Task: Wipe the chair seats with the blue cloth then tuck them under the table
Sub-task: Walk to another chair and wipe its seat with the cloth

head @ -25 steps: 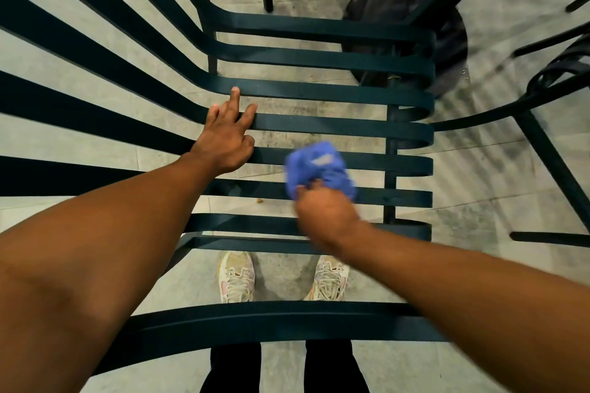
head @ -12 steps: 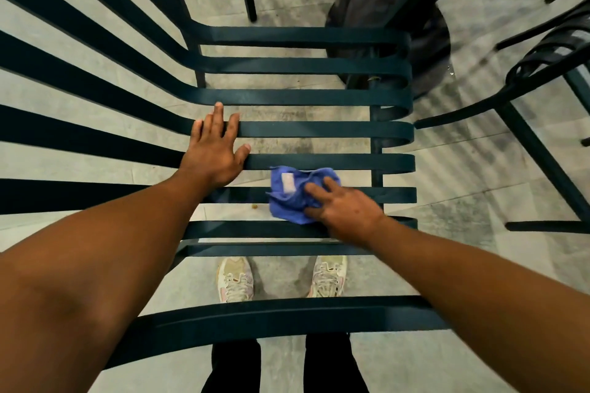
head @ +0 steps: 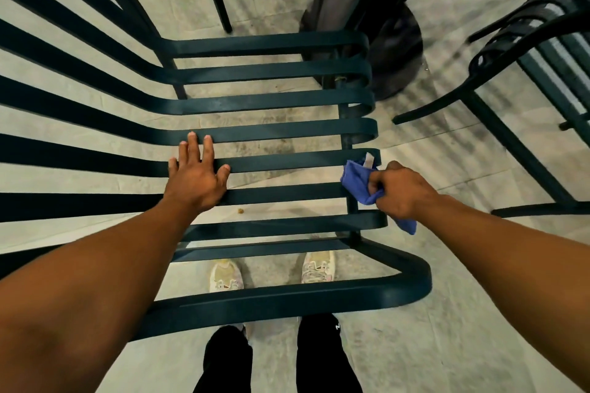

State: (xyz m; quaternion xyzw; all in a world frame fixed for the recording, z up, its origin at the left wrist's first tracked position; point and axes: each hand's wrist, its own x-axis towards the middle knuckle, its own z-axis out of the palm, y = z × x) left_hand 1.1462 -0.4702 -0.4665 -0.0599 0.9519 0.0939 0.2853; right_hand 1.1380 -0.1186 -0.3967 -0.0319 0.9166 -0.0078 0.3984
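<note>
Blue, crumpled and soft, the small blue cloth (head: 357,180) is sitting bunched in your right hand (head: 399,190), whose fingers are curling tightly around it at the right edge of the dark green slatted metal chair seat (head: 274,131), about level with the nearer slats. Your left hand (head: 196,179) is lying flat, fingers straight and spread, pressing on the slats near the seat's left side. A loose tail of cloth is hanging below your fist; it could be snagging on a slat end or slipping through a gap as you are sweeping. A small crumb on the floor (head: 240,210) is showing between slats. The black round table base (head: 399,51) is standing farther off; the tabletop itself is lying out of view, and a second dark slatted chair (head: 542,41) at the right is being cut off by the frame.
</note>
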